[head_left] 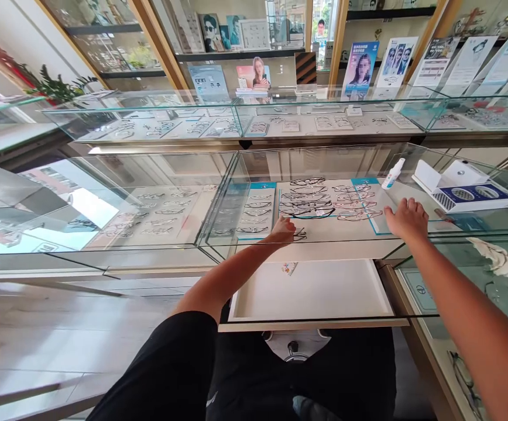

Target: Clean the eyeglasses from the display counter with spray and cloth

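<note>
Reaching over the glass display case (pixel 254 241), my left hand (pixel 284 230) has its fingers closed at one end of a small pair of dark glasses (pixel 300 234). Just beyond it lie stacked dark-framed glasses (pixel 307 207), with lighter, pinkish frames (pixel 359 204) to their right. A row of thin frames (pixel 256 213) lies on a blue-edged sheet to the left. My right hand (pixel 408 218) is palm down by the right side of the case, fingers apart and slightly bent, holding nothing. Near its fingertips stands a tilted white bottle (pixel 393 173).
A white box with a blue panel (pixel 473 194) lies open at the right, above a crumpled cloth (pixel 500 260). Below the glass, an open white drawer (pixel 315 292) holds a small printed item. More glass cases (pixel 148 126) with frames and standing posters (pixel 359 69) line the back.
</note>
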The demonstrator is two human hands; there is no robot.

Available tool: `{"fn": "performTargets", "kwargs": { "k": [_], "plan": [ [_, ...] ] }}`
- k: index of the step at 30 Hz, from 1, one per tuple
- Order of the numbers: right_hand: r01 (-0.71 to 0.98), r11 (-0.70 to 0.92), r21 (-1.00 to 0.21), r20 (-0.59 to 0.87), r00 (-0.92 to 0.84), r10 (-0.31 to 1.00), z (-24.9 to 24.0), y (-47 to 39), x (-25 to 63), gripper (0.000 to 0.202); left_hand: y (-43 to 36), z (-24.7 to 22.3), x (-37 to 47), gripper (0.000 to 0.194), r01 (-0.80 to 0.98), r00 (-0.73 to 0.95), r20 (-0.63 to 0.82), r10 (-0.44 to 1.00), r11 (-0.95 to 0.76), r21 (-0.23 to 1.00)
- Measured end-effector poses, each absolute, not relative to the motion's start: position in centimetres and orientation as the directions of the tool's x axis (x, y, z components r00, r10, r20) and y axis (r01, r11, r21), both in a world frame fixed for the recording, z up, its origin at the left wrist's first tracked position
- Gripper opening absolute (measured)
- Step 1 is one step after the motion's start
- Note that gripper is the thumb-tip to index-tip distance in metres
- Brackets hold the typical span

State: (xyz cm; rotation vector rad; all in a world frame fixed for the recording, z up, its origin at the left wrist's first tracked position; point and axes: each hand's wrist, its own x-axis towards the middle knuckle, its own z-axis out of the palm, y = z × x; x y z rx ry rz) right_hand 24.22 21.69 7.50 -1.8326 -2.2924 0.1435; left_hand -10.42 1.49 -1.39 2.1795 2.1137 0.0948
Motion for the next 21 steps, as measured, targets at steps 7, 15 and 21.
{"fn": "performTargets", "kwargs": {
  "k": [7, 15, 21],
  "plan": [
    [0.95, 0.232, -0.208, 0.088, -0.218, 0.972, 8.0, 21.4, 24.2, 0.082, -6.6, 1.9, -7.5, 0.006, 0.988, 0.082, -0.193, 0.978, -0.054, 0.145],
    [0.952, 0.225, -0.208, 0.083, -0.212, 0.974, 8.0, 21.5, 24.2, 0.082, -15.6, 13.2, -4.7, 0.01, 0.892, 0.319, -0.25, 0.914, -0.201, 0.406],
    [0.95, 0.229, -0.214, 0.087, -0.214, 0.973, 7.9, 21.7, 24.2, 0.079, -14.3, 21.3, -8.7, 0.005, 0.92, 0.24, -0.153, 0.959, -0.175, 0.351]
  ]
}}
